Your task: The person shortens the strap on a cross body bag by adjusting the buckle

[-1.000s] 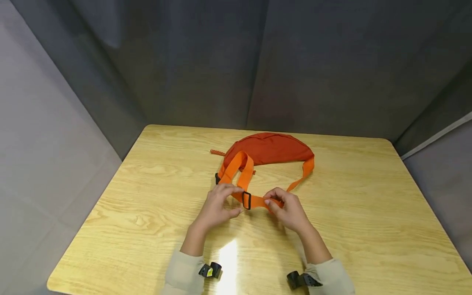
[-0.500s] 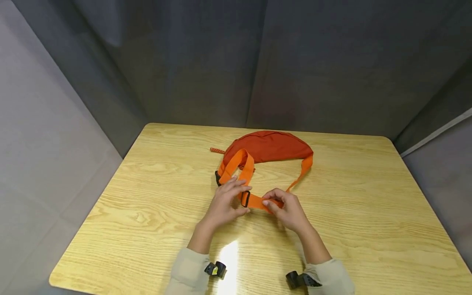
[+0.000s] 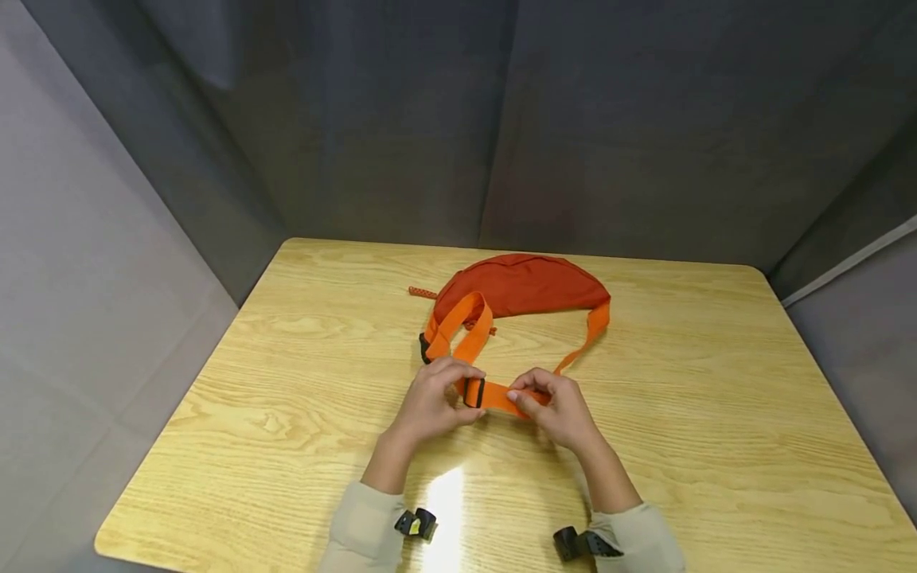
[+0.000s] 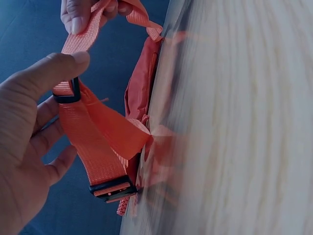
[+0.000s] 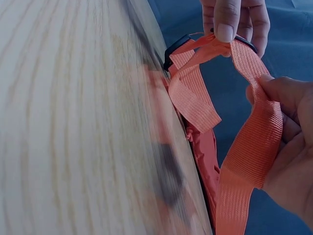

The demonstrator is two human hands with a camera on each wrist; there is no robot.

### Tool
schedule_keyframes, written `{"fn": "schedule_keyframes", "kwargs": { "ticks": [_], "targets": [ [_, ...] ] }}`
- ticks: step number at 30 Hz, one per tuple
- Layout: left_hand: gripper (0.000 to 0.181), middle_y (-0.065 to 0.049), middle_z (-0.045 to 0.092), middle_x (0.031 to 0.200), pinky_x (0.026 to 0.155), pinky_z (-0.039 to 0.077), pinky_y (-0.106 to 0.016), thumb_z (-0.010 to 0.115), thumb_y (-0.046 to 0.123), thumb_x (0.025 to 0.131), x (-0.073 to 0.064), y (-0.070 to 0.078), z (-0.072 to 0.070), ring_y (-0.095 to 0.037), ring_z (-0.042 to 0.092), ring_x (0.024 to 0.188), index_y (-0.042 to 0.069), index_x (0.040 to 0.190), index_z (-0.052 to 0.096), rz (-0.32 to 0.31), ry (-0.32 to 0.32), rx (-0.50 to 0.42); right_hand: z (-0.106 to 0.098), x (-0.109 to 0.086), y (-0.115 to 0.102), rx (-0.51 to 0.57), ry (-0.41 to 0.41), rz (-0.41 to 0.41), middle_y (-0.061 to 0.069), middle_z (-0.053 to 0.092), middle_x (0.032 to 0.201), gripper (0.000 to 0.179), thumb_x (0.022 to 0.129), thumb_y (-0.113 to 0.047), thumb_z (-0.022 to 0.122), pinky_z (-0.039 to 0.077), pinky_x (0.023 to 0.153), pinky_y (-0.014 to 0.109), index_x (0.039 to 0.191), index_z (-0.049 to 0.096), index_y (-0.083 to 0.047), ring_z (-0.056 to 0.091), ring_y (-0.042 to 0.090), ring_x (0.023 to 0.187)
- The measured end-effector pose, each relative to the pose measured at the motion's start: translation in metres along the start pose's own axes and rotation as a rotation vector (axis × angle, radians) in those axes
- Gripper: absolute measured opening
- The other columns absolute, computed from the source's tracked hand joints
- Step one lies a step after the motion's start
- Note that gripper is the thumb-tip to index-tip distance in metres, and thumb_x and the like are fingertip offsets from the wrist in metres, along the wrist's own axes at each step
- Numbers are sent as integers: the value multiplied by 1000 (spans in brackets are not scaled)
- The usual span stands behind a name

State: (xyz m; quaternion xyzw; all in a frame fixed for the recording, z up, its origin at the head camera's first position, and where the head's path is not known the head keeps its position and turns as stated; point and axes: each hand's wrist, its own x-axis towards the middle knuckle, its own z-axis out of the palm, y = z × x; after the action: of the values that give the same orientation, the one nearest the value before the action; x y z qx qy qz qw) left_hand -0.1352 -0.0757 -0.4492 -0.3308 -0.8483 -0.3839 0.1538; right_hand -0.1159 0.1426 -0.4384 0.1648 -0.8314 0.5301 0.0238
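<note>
A rust-red waist bag (image 3: 526, 286) lies at the back of the table, its orange webbing strap (image 3: 501, 397) looped toward me. On the strap sits a black slide adjuster (image 3: 474, 392). My left hand (image 3: 428, 398) holds this adjuster by its edges, thumb on the near side, fingers on the far side. In the left wrist view the thumb crosses the strap just above the adjuster (image 4: 67, 97). My right hand (image 3: 555, 404) pinches the strap a little to the right, between thumb and index finger. A black side-release buckle (image 4: 113, 189) hangs farther along the strap.
The wooden table (image 3: 716, 398) stands against a dark grey curtain (image 3: 609, 127). A patterned zipper pull (image 3: 423, 293) sticks out at the bag's left end. Black wrist cameras sit on both cuffs.
My left hand has moved slightly right and its fingers have closed in on the adjuster, which has shifted a little left. The right hand keeps its pinch on the strap, nearly still.
</note>
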Motion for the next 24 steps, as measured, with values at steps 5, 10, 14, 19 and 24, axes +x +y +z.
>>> {"fn": "schedule_keyframes", "kwargs": {
  "ticks": [5,10,14,19,24],
  "targets": [
    [46,3,63,99,86,41,-41,88,17,60,0,-2,-1,-13,54,93,12,101,69,1,3,13,-1,0,10,7,-12,-5,-3,64,76,4,85,-11,69,46,55,26,85,67,-7,55,12,62],
    [46,4,62,100,86,40,-41,88,16,60,-3,-4,-1,-13,53,91,13,102,69,-17,-5,16,-2,-2,13,-18,0,-15,-5,64,75,5,85,-14,69,46,55,27,84,67,-9,55,12,62],
    [46,5,61,101,89,38,-43,87,18,61,-6,-6,-1,-12,52,92,15,103,68,-48,-32,34,-2,-4,14,-29,-1,-22,-5,64,75,5,85,-13,69,46,54,27,84,67,-8,55,11,62],
    [48,4,62,104,89,38,-43,87,20,62,-5,-6,-2,-12,52,92,15,106,68,-51,-27,44,-2,-2,14,-36,18,-41,-6,64,74,7,85,-14,69,46,52,27,84,67,-8,54,11,60],
    [48,4,62,103,87,39,-42,87,20,62,-3,-6,-1,-12,52,91,15,105,69,-57,-23,41,-3,0,14,-56,19,-44,-7,64,75,7,84,-15,70,46,53,27,84,67,-8,55,11,61]
  ]
}}
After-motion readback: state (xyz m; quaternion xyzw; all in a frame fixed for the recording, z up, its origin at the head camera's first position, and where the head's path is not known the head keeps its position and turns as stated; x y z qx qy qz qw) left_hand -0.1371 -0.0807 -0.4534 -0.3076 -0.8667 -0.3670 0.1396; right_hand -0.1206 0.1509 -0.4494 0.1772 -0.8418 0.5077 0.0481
